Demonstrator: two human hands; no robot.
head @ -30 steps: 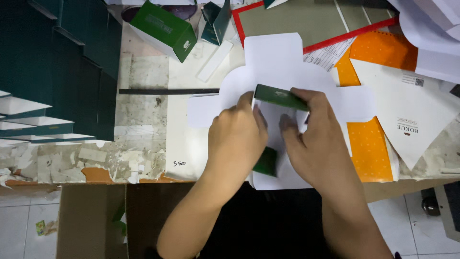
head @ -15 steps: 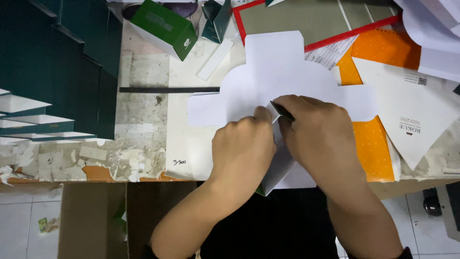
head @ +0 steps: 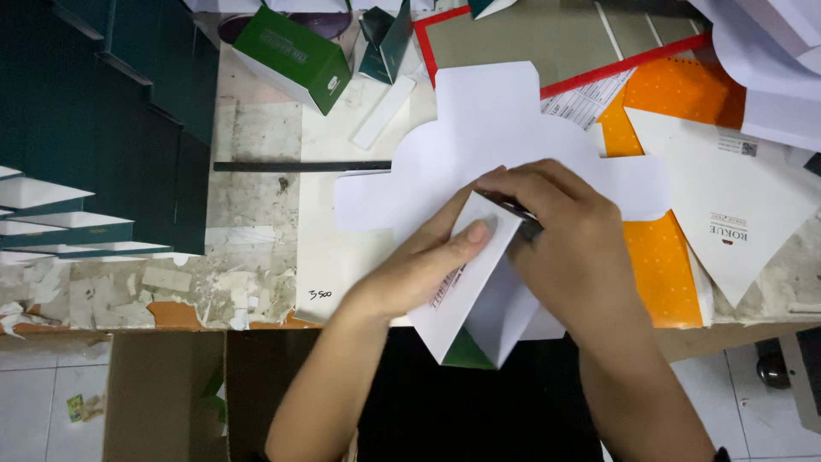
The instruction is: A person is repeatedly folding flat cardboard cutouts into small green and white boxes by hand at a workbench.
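A white die-cut cardboard blank (head: 500,137) with rounded flaps lies on the worktable, its inner face green at the near tip. My left hand (head: 432,261) presses a raised near flap (head: 479,291) with its fingers flat along the fold. My right hand (head: 569,244) grips the top of the same flap from the right, fingers curled over the dark green edge. Both hands meet at the fold's upper corner.
A stack of dark green flat sheets (head: 94,120) fills the left. A green carton (head: 295,56) lies at the back. Orange paper (head: 663,257) and white triangular blanks (head: 727,197) lie on the right. A brown cardboard box (head: 162,393) stands below the table edge.
The near flap of the white blank has been folded up and over the green strip. Both hands have closed in together on the fold.
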